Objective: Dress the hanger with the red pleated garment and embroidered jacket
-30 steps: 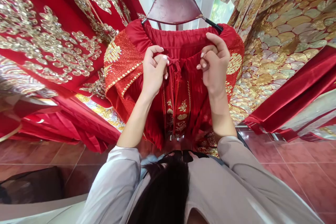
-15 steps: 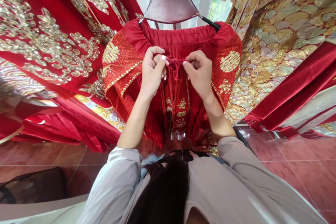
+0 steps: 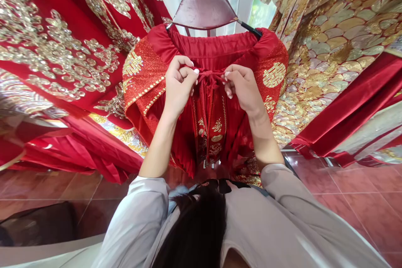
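Observation:
A red garment with gold embroidery hangs on a dark red hanger straight ahead. A thin red tie cord crosses its front at the neckline. My left hand pinches the cord's left end, fingers curled tight. My right hand pinches the cord's right end close beside it. The two hands sit a short gap apart, with the knot between them. Loose cord ends hang down over the gold-patterned front panel.
Red robes with gold and silver embroidery hang at the left. Gold scale-patterned fabric and red satin hang at the right. Below lies a red tiled floor. A dark object sits at lower left.
My right hand came down from the right shoulder of the garment to the cord and closed on its right end. My left hand stayed on the cord's left end.

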Available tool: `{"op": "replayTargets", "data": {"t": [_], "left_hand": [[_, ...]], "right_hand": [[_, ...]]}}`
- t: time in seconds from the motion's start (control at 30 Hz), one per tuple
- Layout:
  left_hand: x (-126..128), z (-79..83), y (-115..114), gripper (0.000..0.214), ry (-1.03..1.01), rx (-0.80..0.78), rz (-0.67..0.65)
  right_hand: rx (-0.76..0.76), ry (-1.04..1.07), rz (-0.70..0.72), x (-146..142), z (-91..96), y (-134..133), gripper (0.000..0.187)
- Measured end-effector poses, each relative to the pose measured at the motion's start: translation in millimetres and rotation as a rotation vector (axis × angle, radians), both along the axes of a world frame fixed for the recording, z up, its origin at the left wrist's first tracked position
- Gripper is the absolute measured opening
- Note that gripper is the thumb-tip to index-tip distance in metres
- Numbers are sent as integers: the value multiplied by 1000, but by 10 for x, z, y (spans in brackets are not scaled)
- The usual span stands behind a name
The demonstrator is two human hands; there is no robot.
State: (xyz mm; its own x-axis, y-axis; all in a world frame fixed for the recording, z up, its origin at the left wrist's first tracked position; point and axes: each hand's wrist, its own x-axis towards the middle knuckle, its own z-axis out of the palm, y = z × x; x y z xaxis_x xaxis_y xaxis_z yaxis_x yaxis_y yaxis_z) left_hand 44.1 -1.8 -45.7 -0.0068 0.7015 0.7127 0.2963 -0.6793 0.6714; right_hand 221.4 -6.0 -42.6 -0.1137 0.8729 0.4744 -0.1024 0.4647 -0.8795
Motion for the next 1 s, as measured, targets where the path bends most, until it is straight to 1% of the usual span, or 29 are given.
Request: {"op": "replayTargets", "data": {"t": [0.2, 0.27, 0.33, 0.4, 0.5, 0.6, 0.7, 0.8, 0.83, 0.9, 0.93, 1.0], "left_hand": [[0, 30, -43, 34, 3, -20, -15], [-12, 56, -74, 33, 17, -36, -30], [-31, 75, -95, 32, 22, -48, -45], [-50, 86, -102, 31, 21, -58, -57], [-64, 109, -100, 33, 21, -71, -80], [-84, 149, -71, 36, 29, -66, -102], [-142, 163, -3, 36, 52, -38, -144], [-205, 137, 38, 32, 117, -3, -167], [-222, 139, 26, 31, 154, 14, -151], [-264, 199, -37, 27, 241, 89, -66], [-298, 267, -79, 25, 293, 166, 0], [-411, 469, -143, 23, 431, 384, 148]], "right_hand": [[-80, 102, 67, -22, -13, -6, 40], [-83, 148, 84, -22, -13, -25, 45], [-54, 151, 88, -3, -13, -41, 50], [17, 80, 21, 42, -7, -41, 51], [185, -93, -191, 150, 19, -6, 46], [319, -194, -332, 269, 56, 62, 38], [371, -210, -396, 349, 69, 154, 27], [376, -215, -392, 381, 44, 223, 23], [376, -217, -383, 393, 37, 228, 22], [380, -212, -376, 454, 47, 204, 20], [398, -194, -388, 515, 70, 183, 19], [495, -130, -439, 705, 147, 150, 15]]}}
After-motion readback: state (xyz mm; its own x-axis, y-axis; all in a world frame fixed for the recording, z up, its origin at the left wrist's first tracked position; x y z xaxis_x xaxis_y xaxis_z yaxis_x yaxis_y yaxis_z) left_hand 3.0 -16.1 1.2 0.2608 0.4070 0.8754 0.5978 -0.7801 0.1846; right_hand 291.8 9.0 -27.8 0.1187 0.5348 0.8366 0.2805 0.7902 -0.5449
